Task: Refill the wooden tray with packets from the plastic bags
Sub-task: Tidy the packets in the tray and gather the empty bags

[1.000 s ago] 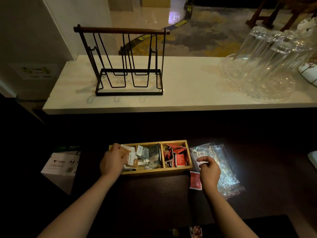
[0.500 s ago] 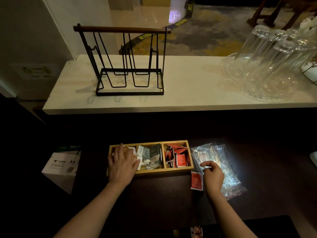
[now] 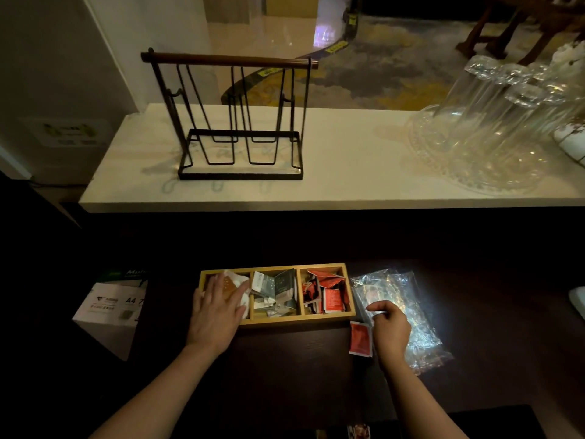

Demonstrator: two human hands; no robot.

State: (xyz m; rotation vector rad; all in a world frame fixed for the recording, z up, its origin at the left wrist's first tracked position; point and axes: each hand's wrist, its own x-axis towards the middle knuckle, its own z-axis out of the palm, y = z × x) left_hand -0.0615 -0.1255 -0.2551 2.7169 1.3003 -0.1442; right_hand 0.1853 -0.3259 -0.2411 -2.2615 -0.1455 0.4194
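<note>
A wooden tray (image 3: 275, 321) with three compartments sits on the dark table. Its left compartment holds white and tan packets (image 3: 235, 282), the middle one grey-green packets (image 3: 277, 288), the right one red packets (image 3: 327, 293). My left hand (image 3: 217, 308) lies flat, fingers spread, over the left compartment, pressing on its packets. A clear plastic bag (image 3: 400, 308) lies just right of the tray. My right hand (image 3: 389, 329) rests on the bag's near left edge, fingers curled, thumb and forefinger pinched at the plastic. One loose red packet (image 3: 361, 339) lies on the table beside that hand.
A white A4 paper box (image 3: 110, 307) stands at the left, below the table. Behind, a pale stone counter (image 3: 348, 172) carries a black wire rack (image 3: 234, 122) and a glass tray with upturned glasses (image 3: 493, 131). A white object (image 3: 577, 301) shows at the right edge.
My left hand slid from the tray's left end onto the left compartment and flattened. My right hand drew back toward me along the bag, uncovering the loose red packet.
</note>
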